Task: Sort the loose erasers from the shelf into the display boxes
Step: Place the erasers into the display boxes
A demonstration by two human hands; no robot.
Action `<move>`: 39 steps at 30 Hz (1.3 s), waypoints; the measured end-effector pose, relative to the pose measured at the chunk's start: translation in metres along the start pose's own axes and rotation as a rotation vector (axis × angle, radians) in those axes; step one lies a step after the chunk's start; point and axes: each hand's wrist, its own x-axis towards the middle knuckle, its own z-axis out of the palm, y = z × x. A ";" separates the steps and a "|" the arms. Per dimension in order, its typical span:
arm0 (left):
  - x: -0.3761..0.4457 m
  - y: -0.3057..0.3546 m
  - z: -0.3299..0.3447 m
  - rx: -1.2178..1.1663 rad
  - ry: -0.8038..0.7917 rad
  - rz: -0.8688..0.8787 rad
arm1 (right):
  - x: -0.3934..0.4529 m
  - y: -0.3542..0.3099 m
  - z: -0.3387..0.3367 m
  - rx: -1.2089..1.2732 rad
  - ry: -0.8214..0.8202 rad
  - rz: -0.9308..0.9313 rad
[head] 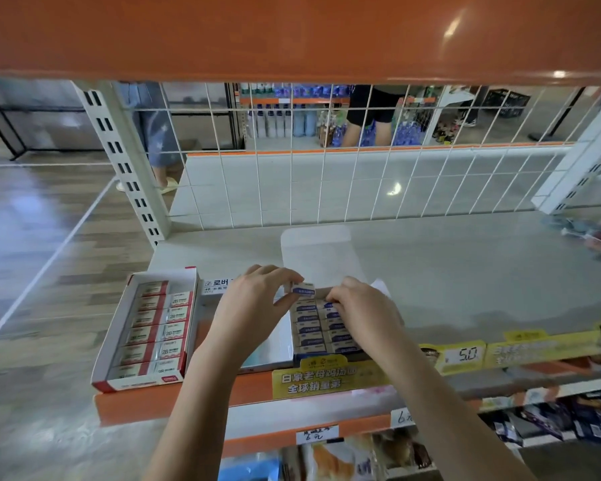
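Shop aisle, grey shelf [448, 272] w/ orange front lip and white wire-grid back; a person's legs visible beyond the grid.

L hand [254, 303] pinches one blue-banded eraser [303, 290] btwn thumb and fingertips, held just above the far end of the blue display box [323, 328]. R hand [361, 307] has fingers curled down onto the top row of erasers in that box, at its far right corner; whether it grips one or just presses, can't tell.

Progress, judging by the layout: blue box looks nearly full, approx 2 columns, about 5–6 rows showing, rest hidden under the hands. Held eraser probably goes in the far-end slot. Red display box [146, 328] at left looks full: 2 columns, approx 6 rows, so about 12. Btwn the two boxes lies a white box [219, 286] w/ printed label, mostly hidden by the L arm.

Loose erasers on the shelf: 1 seen (the held one). Blurred packets [597, 237] far right, type unclear. Likely close to done.
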 end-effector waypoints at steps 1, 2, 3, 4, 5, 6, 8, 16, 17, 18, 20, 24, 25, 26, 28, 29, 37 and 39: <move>0.001 0.002 0.000 0.000 0.002 0.002 | 0.001 0.000 0.000 -0.004 -0.003 -0.016; 0.003 0.005 0.001 0.000 0.000 0.006 | 0.001 0.001 0.000 -0.009 -0.004 -0.034; 0.005 0.008 0.001 0.004 -0.007 0.012 | 0.000 0.002 -0.002 -0.012 0.002 -0.049; 0.008 0.012 0.002 0.011 -0.018 0.019 | 0.000 0.005 -0.005 -0.012 0.015 -0.056; 0.011 0.016 0.003 0.021 -0.029 0.025 | -0.001 0.009 -0.009 -0.009 0.038 -0.056; 0.015 0.021 0.004 0.033 -0.042 0.030 | -0.002 0.014 -0.015 -0.005 0.068 -0.047; 0.021 0.031 0.008 0.060 -0.067 0.041 | -0.005 0.027 -0.025 0.000 0.115 0.005; 0.031 0.060 0.045 0.125 -0.142 -0.006 | -0.014 0.054 -0.024 0.134 0.053 0.180; 0.032 0.062 0.050 0.133 -0.151 -0.023 | -0.014 0.054 -0.023 0.144 0.057 0.178; 0.033 0.063 0.054 0.137 -0.160 -0.040 | -0.014 0.054 -0.022 0.154 0.063 0.175; 0.033 0.064 0.061 0.148 -0.159 -0.065 | -0.014 0.053 -0.021 0.167 0.072 0.164; 0.034 0.069 0.070 0.182 -0.129 -0.106 | -0.014 0.054 -0.020 0.178 0.076 0.138; 0.034 0.070 0.072 0.187 -0.125 -0.115 | -0.015 0.054 -0.020 0.181 0.079 0.135; 0.035 0.072 0.073 0.194 -0.121 -0.121 | -0.015 0.055 -0.020 0.181 0.080 0.132; 0.034 0.073 0.078 0.213 -0.113 -0.126 | -0.015 0.056 -0.019 0.183 0.079 0.129; 0.033 0.074 0.080 0.225 -0.110 -0.128 | -0.015 0.057 -0.019 0.186 0.078 0.129; 0.029 0.075 0.087 0.283 -0.079 -0.156 | -0.017 0.062 -0.017 0.194 0.086 0.121; 0.028 0.077 0.085 0.273 -0.085 -0.159 | -0.017 0.063 -0.016 0.194 0.088 0.117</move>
